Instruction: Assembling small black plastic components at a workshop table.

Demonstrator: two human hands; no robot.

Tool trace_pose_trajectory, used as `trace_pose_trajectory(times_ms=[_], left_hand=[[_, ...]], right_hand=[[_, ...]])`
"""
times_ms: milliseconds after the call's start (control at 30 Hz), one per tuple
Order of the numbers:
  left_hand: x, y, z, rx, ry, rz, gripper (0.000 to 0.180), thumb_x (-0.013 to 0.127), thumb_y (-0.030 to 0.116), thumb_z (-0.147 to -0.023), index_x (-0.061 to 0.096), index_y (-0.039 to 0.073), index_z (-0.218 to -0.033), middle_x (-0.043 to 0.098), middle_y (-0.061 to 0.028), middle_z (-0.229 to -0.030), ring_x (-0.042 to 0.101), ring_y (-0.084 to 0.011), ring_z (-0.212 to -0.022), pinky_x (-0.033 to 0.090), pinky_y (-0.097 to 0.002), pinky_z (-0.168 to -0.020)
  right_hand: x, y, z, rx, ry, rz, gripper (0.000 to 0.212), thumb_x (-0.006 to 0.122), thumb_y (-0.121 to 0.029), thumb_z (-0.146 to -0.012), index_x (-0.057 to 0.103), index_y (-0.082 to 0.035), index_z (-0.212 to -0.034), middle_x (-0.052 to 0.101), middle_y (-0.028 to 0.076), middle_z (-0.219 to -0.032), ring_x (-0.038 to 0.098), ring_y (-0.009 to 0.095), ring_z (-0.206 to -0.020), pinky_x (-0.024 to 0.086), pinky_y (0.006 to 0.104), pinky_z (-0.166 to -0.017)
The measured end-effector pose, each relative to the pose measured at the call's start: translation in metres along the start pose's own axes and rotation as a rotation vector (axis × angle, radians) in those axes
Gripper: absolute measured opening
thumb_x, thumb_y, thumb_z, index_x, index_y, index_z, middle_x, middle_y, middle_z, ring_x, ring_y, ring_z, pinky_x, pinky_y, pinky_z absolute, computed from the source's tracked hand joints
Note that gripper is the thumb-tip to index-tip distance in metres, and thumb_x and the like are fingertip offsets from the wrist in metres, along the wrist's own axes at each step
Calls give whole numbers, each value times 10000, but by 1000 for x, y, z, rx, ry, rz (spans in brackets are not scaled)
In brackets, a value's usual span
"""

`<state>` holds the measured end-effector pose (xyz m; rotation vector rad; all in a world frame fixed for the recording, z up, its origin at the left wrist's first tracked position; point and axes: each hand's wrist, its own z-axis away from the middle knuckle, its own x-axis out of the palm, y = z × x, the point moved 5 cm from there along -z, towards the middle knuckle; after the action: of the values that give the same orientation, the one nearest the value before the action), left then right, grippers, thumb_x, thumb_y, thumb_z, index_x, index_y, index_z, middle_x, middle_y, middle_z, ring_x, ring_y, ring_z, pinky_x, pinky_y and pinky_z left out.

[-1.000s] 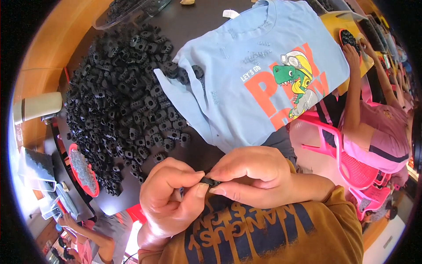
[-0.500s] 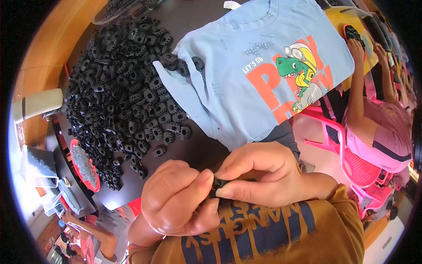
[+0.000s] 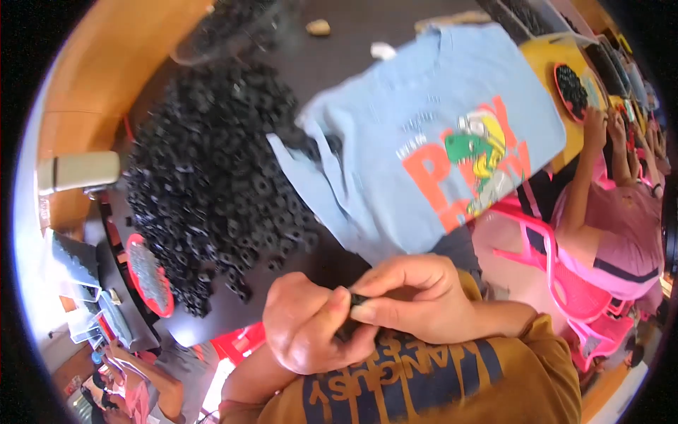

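Observation:
In front of my chest both hands meet over a small black plastic piece [image 3: 359, 299]. My left hand [image 3: 307, 326] is curled into a fist, its thumb and forefinger against the piece. From the other side my right hand [image 3: 420, 300] pinches it between thumb and forefinger. The fingers hide most of its shape. Beyond my hands, a large heap of small black plastic parts [image 3: 219, 169] covers the left of the table. A light blue T-shirt [image 3: 367, 169] with a cartoon dinosaur print lies spread to its right, small bits scattered on the cloth.
A red oval tray [image 3: 168, 300] of grey bits sits at the table's left edge. A clear container [image 3: 185, 53] stands behind the heap. At right, a co-worker's hands [image 3: 604, 121] are beside another red tray [image 3: 558, 88]; a pink chair [image 3: 547, 237] stands nearby.
The whole view has shifted, so the table things appear lower and the picture is blurrier. My hands stay together on the small black piece, with little change in grip.

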<state>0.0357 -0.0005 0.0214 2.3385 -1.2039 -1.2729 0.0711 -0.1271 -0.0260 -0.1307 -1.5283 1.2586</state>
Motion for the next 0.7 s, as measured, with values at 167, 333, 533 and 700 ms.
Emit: trace_pose_trajectory(times_ms=[167,333,533,700], left_hand=[[6,5,1,42,-15,-253,380,750,83,-691,549,11,-1006,530,-37,-822,532,-153,-629,440,-301,-580],[6,6,6,118,16,-294,366,769,82,-652,569,25,-954,549,-28,-777,538,-147,-583,451,-307,-591],[-10,-10,-52,-64,-322,-80,312,788,129,-572,589,34,-794,481,-23,-576,483,-183,-490,366,-336,-494],[-36,-80,-112,-309,167,-184,283,691,-20,-658,566,1,-911,484,-29,-734,483,-125,-639,421,-252,-619]], right_hand=[[-8,2,0,87,38,-13,149,644,80,-813,625,31,-953,664,112,-978,631,133,-872,519,257,-778],[-11,3,-1,45,-34,33,176,662,70,-801,631,17,-965,657,83,-1001,581,146,-1029,441,301,-944],[-7,-12,-1,87,-144,-11,302,561,47,-880,553,20,-1181,570,116,-1208,543,151,-1098,413,296,-971],[-18,-20,1,14,-123,116,323,522,23,-907,516,21,-1231,569,127,-1212,545,157,-1114,431,271,-935]])
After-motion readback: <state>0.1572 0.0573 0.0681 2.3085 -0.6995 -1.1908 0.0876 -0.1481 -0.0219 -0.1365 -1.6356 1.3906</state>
